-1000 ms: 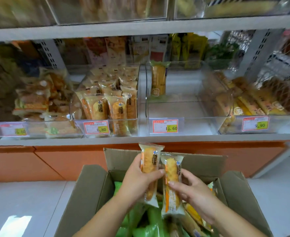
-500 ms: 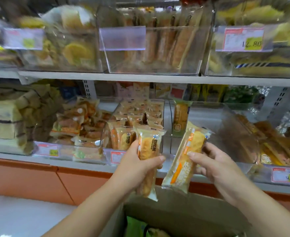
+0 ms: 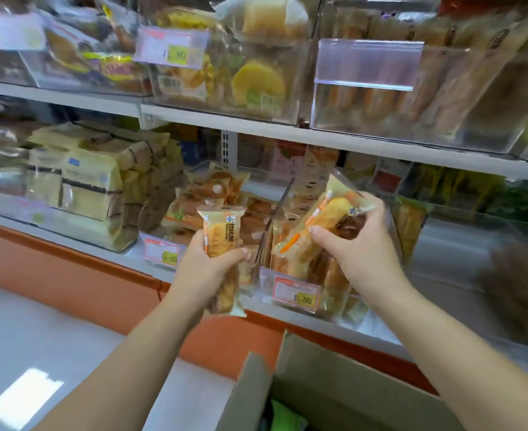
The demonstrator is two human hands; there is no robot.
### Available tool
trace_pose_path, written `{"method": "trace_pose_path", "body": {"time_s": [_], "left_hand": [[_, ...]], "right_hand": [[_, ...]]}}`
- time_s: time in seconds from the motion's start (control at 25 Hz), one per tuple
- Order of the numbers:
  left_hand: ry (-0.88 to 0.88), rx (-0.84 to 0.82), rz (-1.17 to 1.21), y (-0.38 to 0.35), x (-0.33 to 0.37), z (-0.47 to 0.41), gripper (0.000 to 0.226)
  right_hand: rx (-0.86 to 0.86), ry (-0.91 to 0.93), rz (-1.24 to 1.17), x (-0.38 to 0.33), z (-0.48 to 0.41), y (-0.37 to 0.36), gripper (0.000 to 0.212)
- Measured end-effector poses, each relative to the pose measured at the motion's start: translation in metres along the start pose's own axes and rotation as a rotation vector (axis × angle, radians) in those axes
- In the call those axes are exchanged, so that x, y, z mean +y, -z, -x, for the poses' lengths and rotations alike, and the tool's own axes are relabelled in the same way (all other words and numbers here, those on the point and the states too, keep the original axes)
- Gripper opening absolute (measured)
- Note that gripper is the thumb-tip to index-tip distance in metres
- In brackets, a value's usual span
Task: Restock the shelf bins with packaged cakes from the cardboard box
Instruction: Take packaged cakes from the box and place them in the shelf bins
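My left hand [image 3: 205, 272] grips a packaged cake [image 3: 222, 231] upright in front of the lower shelf. My right hand [image 3: 359, 247] holds a second packaged cake [image 3: 318, 225], tilted, over the clear bin [image 3: 296, 293] that holds several cakes of the same kind. That bin carries a pink price tag on its front. The cardboard box [image 3: 315, 387] stands open at the bottom of the view, below my right forearm, with green packaging showing inside.
Clear bins of other baked goods fill the upper shelf [image 3: 287, 132] and the lower shelf's left side. A nearly bare bin [image 3: 461, 244] lies right of my right hand. An orange panel [image 3: 70, 265] runs below the shelf, above a pale floor.
Both hands rose from the box to the lower shelf with their cakes. My right hand's cake now sits tilted over the bin. The view swung up and left.
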State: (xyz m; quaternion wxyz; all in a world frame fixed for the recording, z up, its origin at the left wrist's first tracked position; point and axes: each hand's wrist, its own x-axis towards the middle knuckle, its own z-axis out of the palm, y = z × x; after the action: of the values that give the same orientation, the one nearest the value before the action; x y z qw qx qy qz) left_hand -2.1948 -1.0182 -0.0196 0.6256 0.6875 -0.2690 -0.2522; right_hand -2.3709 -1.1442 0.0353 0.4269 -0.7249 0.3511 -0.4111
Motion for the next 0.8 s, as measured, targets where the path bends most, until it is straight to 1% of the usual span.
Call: {"method": "trace_pose_path", "body": {"time_s": [0.08,0.16,0.28,0.36,0.4,0.48,0.52,0.6,0.64,0.68,0.72,0.76,0.8], "left_hand": [[0.000,-0.009,-0.001,0.004,-0.003,-0.007,0.049],[-0.006,-0.029,0.002,0.005,-0.005,-0.011,0.049],[-0.013,-0.074,0.016,0.003,-0.006,-0.015,0.050],[-0.019,-0.112,0.009,0.000,-0.006,-0.016,0.044],[-0.024,-0.129,0.008,-0.002,-0.007,-0.017,0.042],[-0.038,-0.152,0.017,-0.006,-0.006,-0.017,0.044],[-0.044,-0.162,0.024,-0.008,-0.004,-0.018,0.046],[-0.056,-0.175,0.043,-0.011,-0.001,-0.018,0.049],[-0.067,-0.183,0.054,-0.013,0.002,-0.018,0.047],[-0.079,-0.192,0.063,-0.014,0.004,-0.019,0.045],[-0.091,-0.203,0.071,-0.015,0.006,-0.020,0.044],[-0.098,-0.211,0.081,-0.017,0.007,-0.022,0.043],[-0.095,-0.220,0.093,-0.019,0.006,-0.024,0.044]], "right_hand": [[0.007,0.016,0.017,-0.001,-0.006,-0.026,0.058],[-0.017,0.003,0.084,0.004,-0.007,-0.042,0.053],[-0.013,0.004,0.222,0.004,-0.011,-0.041,0.051],[0.017,0.001,0.310,0.004,-0.017,-0.032,0.050],[0.015,-0.007,0.343,0.006,-0.018,-0.031,0.050],[-0.051,-0.011,0.414,0.011,-0.016,-0.041,0.052],[-0.081,0.010,0.486,0.017,-0.015,-0.049,0.054],[-0.130,0.030,0.661,0.024,-0.016,-0.059,0.066],[-0.153,0.009,0.658,0.020,-0.018,-0.056,0.074],[-0.176,-0.008,0.582,0.013,-0.022,-0.049,0.082],[-0.185,0.016,0.494,0.005,-0.028,-0.040,0.087],[-0.200,0.060,0.460,-0.005,-0.033,-0.032,0.085],[-0.235,0.106,0.497,-0.011,-0.037,-0.027,0.079]]}}
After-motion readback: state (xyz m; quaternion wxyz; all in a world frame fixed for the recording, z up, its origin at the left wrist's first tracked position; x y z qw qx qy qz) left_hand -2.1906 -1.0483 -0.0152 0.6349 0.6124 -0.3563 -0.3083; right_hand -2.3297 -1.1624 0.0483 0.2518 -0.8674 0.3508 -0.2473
